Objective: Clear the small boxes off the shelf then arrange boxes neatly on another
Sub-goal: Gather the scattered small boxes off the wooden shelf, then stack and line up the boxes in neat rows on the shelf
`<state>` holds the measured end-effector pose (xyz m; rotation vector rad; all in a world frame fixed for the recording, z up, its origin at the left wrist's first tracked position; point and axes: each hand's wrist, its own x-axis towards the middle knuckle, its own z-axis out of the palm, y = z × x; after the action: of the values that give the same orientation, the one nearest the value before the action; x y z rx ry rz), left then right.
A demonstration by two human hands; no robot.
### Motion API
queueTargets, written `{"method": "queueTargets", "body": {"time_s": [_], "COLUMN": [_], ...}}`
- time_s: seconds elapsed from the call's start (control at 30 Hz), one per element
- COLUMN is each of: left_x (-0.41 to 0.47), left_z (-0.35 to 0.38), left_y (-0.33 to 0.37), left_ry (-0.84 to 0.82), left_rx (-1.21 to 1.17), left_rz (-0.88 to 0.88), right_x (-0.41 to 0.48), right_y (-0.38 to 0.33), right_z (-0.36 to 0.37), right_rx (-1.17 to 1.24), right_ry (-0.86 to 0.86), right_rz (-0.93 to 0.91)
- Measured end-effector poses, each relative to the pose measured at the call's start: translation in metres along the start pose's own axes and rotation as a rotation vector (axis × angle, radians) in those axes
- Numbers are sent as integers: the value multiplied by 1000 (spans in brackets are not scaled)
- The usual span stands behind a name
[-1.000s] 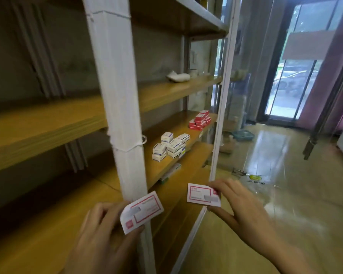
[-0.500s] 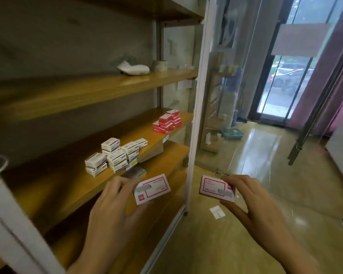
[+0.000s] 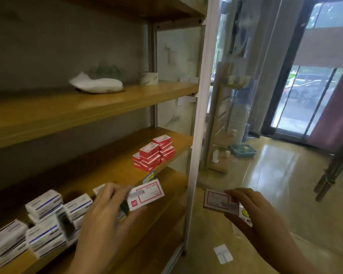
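The left hand (image 3: 105,220) pinches one red-and-white box (image 3: 146,194) just above the middle shelf (image 3: 99,171), beside the white boxes (image 3: 44,220). The right hand (image 3: 253,212) grips a second red-and-white box (image 3: 216,199) out past the white post (image 3: 196,135), over the floor (image 3: 285,184).

The likely risk is the right hand's box: held by its edge over open floor, it could slip and drop, or clip the post on the way in. The left hand's box could also knock the loosely piled white boxes, some of which sit close to the shelf's near edge.

Counted: two boxes in hand, one per hand. The red stack (image 3: 153,155), farther right on the same shelf, shows about three columns; blur prevents an exact count. Roughly seven white boxes are visible, blurred too.
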<state>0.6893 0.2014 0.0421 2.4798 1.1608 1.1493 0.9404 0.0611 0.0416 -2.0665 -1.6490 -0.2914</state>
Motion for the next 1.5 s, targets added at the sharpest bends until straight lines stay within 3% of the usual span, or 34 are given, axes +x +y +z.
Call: {"method": "queueTargets", "body": {"time_s": [0.33, 0.7, 0.9, 1.23, 1.5], "left_x": [92, 165, 188, 202, 167], "left_z": [57, 127, 154, 171, 151], "left_y": [-15, -34, -32, -30, -3], "left_ry": [49, 132, 137, 70, 302], "left_rx": [159, 222, 277, 342, 325], "left_rz": [-177, -374, -497, -661, -659], "right_x": [109, 252, 325, 383, 393], "right_y": [69, 109, 119, 95, 79], "right_z": [54, 99, 133, 175, 183], "right_rx": [96, 437, 561, 519, 441], "right_ry": [-40, -248, -279, -425, -528], "right_rz": [-119, -253, -418, -564, -629]}}
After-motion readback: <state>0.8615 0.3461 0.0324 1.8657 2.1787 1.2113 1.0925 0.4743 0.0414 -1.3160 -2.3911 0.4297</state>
